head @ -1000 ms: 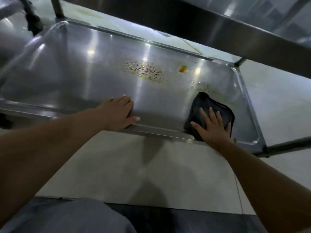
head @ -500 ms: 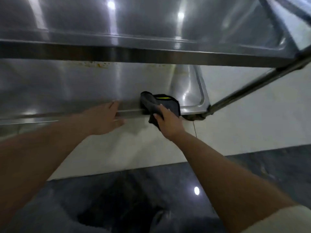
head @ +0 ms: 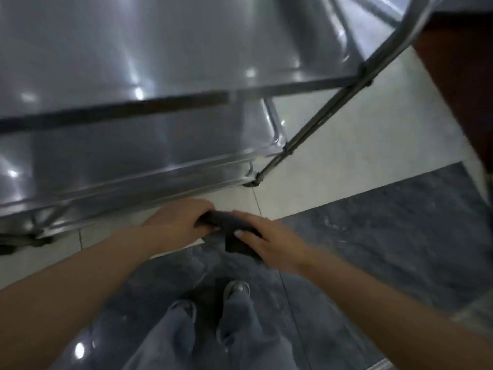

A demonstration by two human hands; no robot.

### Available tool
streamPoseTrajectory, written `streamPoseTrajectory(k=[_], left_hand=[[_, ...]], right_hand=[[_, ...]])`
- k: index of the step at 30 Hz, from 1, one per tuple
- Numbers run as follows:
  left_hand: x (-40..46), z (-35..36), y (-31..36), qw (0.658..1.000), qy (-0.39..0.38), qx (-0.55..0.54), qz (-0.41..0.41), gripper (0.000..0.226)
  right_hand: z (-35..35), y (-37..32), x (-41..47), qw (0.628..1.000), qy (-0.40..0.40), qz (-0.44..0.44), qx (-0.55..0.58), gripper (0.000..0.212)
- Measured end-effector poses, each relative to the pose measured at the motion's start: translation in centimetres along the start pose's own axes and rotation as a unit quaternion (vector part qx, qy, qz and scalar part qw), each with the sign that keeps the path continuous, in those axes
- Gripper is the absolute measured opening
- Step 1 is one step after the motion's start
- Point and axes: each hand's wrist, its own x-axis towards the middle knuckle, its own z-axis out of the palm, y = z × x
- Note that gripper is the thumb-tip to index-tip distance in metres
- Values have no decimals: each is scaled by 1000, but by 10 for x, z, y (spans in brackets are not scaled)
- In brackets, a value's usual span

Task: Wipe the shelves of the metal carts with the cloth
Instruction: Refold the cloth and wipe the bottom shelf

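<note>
A dark cloth (head: pixel 231 233) is held in the air between both hands, in front of the metal cart and away from its shelves. My left hand (head: pixel 181 222) grips its left end and my right hand (head: pixel 269 243) holds its right part, thumb on top. The cart's upper shelf (head: pixel 133 54) fills the top left of the head view. Below it, the lower shelf (head: pixel 149 153) shows as a shiny tray with a raised rim. The frame is blurred, so I cannot make out stains.
A slanted cart leg (head: pixel 328 102) runs down to a foot (head: pixel 253 182) at the lower shelf's right corner. The floor is pale tile (head: pixel 346 156) by the cart and dark polished stone (head: pixel 386 236) nearer me. My legs in jeans (head: pixel 213 329) stand below. A brown object (head: pixel 458 76) is at the right.
The cloth has come off the lower shelf. My left hand left the shelf rim and took hold of the cloth with the right hand. The view rose and pulled back from the cart.
</note>
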Motion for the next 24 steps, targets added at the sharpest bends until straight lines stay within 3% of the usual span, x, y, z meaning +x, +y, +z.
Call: streamPoseTrajectory(k=[3,7,13,17,20,24], left_hand=[[-27,-69,65,998,12,55,12,19],[-48,-151,145,998,55,8,42,5],[-33,-254,266,989,120,-28,79,6],[4,-284,346,971,126,-190,65,17],[42,-287,391,946,89,-308,49,20],[106,-278,450,921,47,-385,46,25]], right_hand=[[-58,-63,-58,999,29,-19,-1,38],[-126,-128,-118,996,90,-15,-18,42],[-218,-185,-180,975,213,-51,-19,42],[-286,-186,-197,953,292,-78,-39,51],[-338,-161,-209,944,314,-79,-67,61],[-410,-108,-234,937,330,-72,-94,63]])
